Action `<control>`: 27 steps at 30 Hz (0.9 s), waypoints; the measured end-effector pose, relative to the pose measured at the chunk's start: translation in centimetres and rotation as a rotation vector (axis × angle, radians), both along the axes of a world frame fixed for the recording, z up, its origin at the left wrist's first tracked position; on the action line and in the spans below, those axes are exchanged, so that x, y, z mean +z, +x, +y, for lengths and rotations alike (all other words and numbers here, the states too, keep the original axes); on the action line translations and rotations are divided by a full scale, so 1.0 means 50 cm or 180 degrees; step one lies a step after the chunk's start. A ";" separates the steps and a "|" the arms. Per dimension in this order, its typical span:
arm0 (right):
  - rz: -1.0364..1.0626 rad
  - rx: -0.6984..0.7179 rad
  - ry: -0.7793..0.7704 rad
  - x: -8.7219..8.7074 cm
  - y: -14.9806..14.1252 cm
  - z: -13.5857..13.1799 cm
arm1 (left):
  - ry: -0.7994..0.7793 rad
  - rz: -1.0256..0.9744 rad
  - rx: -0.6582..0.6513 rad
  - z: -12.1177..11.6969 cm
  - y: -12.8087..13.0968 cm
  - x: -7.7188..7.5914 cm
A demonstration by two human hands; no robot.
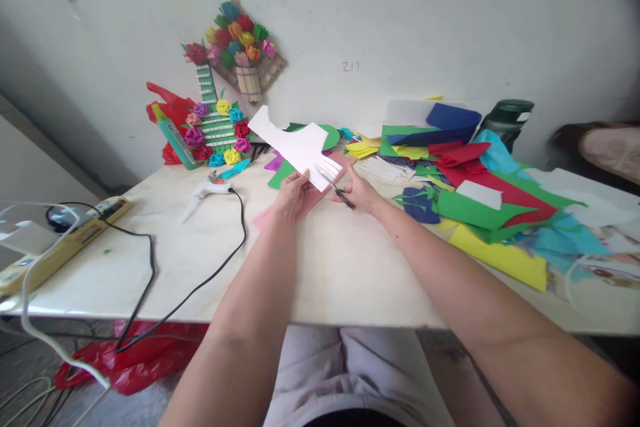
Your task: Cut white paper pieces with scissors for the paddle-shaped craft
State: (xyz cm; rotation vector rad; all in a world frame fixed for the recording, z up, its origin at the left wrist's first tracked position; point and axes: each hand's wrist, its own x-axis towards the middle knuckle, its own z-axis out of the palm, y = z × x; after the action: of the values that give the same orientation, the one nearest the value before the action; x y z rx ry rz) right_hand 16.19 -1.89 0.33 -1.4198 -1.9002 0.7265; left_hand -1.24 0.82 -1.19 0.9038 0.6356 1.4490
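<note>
A white sheet of paper (295,143) with cut, irregular edges is pinched in my left hand (294,193) at its lower left edge. My right hand (363,192) grips a pair of scissors (342,196) with dark handles. The blades lie at the sheet's lower right end, where several narrow slits run into the white paper. Underneath, a pink sheet (310,200) rests on the table, with a green piece (281,175) beside it. Part of the blades cannot be made out against the white.
A white glue gun (207,191) with a black cord lies left, near a power strip (90,233). Behind it stand a glue bottle (175,137) and a guitar-shaped craft (217,127) with paper flowers. Coloured sheets, one yellow (500,257), crowd the right side near a dark bottle (506,121).
</note>
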 end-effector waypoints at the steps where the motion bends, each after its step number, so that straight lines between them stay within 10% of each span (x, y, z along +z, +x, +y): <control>1: 0.0047 -0.0010 -0.0015 -0.001 0.000 0.001 | -0.0010 0.0010 -0.0043 -0.001 0.001 0.000; 27: 0.0353 0.0157 -0.0062 -0.010 -0.004 0.004 | -0.0246 -0.0095 0.0006 -0.014 0.003 0.013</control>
State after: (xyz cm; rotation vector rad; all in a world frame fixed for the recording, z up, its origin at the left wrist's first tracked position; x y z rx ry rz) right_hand 15.97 -1.66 -0.19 -1.3205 -1.8527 0.8321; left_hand -1.07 0.11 -0.51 0.8203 0.6659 1.4275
